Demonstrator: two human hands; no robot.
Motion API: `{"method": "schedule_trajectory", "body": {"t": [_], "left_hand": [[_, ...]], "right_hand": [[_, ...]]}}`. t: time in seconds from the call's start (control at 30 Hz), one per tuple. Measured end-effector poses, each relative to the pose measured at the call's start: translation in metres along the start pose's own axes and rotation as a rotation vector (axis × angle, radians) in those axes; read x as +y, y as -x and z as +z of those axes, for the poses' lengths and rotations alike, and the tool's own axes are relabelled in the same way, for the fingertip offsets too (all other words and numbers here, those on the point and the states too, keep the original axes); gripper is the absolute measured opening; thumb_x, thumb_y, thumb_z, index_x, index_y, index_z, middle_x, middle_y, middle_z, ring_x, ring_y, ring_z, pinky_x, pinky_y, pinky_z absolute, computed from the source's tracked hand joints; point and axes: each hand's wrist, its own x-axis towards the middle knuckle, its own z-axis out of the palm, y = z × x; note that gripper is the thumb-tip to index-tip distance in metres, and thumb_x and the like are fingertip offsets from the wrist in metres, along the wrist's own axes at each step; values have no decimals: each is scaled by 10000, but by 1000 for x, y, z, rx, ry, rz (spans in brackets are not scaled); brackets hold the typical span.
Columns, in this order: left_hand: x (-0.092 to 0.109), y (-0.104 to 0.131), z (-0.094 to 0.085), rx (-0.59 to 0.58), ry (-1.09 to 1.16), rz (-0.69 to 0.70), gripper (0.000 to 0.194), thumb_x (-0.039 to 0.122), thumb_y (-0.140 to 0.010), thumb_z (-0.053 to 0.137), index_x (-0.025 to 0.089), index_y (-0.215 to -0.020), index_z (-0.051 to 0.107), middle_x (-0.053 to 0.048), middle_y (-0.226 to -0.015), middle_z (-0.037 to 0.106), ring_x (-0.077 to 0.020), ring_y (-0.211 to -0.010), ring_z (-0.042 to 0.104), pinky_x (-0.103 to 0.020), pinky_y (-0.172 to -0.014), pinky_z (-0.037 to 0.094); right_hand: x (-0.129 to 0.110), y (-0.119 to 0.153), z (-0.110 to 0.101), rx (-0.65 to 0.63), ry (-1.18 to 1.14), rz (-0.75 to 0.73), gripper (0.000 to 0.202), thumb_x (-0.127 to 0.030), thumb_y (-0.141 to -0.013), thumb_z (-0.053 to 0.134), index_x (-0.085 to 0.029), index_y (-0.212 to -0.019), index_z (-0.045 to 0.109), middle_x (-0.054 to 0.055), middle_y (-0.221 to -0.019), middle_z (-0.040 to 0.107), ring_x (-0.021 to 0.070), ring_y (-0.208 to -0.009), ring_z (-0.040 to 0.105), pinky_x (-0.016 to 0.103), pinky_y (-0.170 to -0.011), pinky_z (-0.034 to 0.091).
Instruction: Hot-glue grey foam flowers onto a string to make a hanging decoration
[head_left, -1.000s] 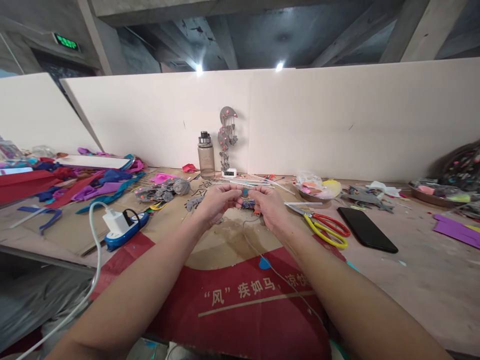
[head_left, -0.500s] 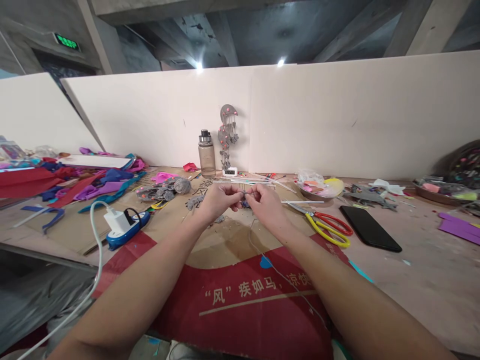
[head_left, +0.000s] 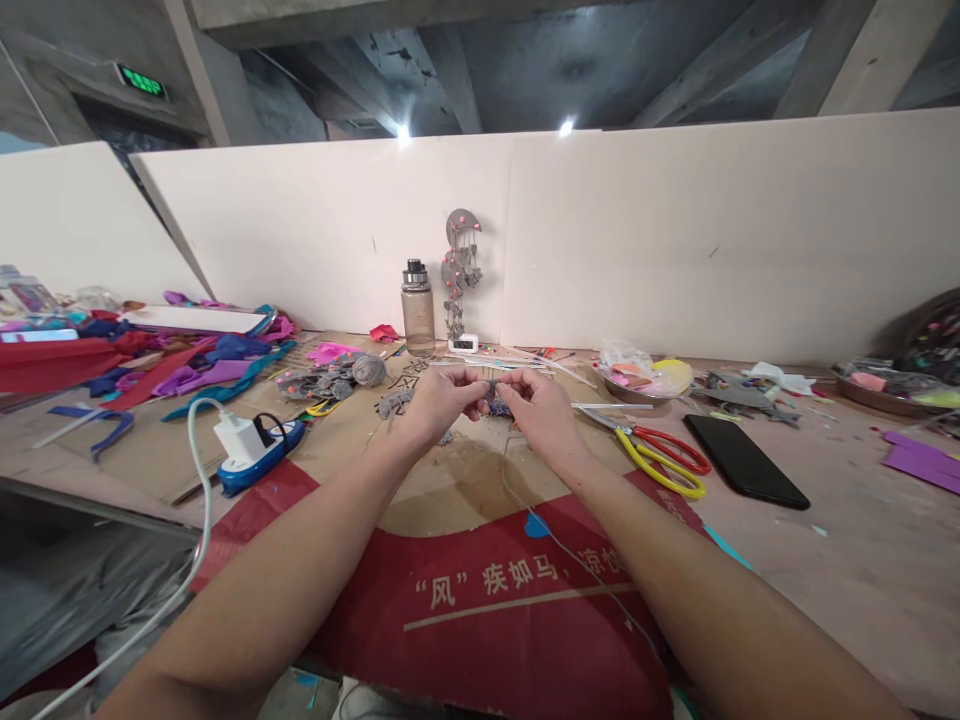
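As they edge apart, left hand [head_left: 446, 403] and right hand [head_left: 541, 410] still pinch a small grey piece [head_left: 492, 391], fine handling continuing.

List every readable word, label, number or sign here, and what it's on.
“风”疾如马,凉快: red cardboard; the right forearm meets the end.
Digits on small white clock: too small.
Green lit sign: blurred.
Black characters on brown cardboard: partly hidden, unreadable.
Print right of that forearm: too small.
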Motion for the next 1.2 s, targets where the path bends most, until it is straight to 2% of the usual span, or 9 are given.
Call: {"method": "schedule_trajectory", "body": {"t": [0.27,0.43,0.63,0.77,0.87,0.93,1.0,1.1,1.2], "left_hand": [[0,-3,-6,-148,25,-88,125,248,-708,689,125,-706,669,-28,-565,642,-80,-491,550,-202,-514,455],[-1,-2,-5,-155,-57,-71,139,263,-717,682,126,-742,676,-29,-574,652,-93,-505,568,-206,-513,465],[-11,-10,-14,56,-169,70,158,289,-730,672,136,-700,644,-28,-578,661,-89,-465,553,-196,-476,442],[-16,-18,-28,293,-154,131,180,309,-731,673,130,-717,662,-33,-575,659,-96,-453,557,-203,-470,445],[-18,-23,-36,397,5,126,203,321,-688,715,126,-711,662,-15,-569,637,-91,-475,563,-191,-468,435],[-19,-26,-40,436,238,105,218,302,-643,751,130,-734,653,-1,-617,637,-81,-520,579,-169,-467,422],[-18,-28,-44,413,502,51,247,284,-622,766,134,-768,635,-2,-717,661,-56,-528,565,-154,-453,407],[-16,-31,-49,366,761,2,251,251,-627,772,140,-768,595,32,-703,618,-21,-492,504,-129,-410,348],[-14,-32,-53,350,847,22,242,207,-638,771,144,-728,555,73,-608,512,-8,-467,446,-120,-383,293]], "right_hand": [[-4,0,-5,3,116,7,115,-252,-773,516,-187,-700,576,-29,-617,556,116,-578,463,252,-583,335],[-3,-1,-3,4,170,-21,95,-221,-766,512,-185,-703,573,-13,-654,579,124,-613,482,257,-613,344],[1,3,5,-23,76,-26,186,-301,-835,482,-176,-944,568,27,-867,623,152,-769,543,276,-720,396],[-3,14,15,-160,4,-61,208,-247,-888,398,-183,-957,584,7,-794,597,148,-762,544,269,-725,399],[-12,29,25,-306,43,-218,218,-196,-903,403,-200,-876,619,5,-789,611,140,-766,543,261,-733,387],[-19,38,30,-386,127,-329,221,-187,-908,428,-201,-811,626,18,-823,629,145,-803,539,263,-747,373],[-24,42,32,-431,191,-349,240,-181,-907,440,-194,-741,612,23,-809,630,146,-797,531,262,-730,359],[-18,34,24,-404,196,-203,235,-197,-903,436,-190,-726,592,11,-743,620,138,-729,531,253,-678,348],[1,13,6,-212,258,-13,208,-253,-903,430,-190,-790,592,23,-767,637,149,-723,551,257,-666,357]]}}
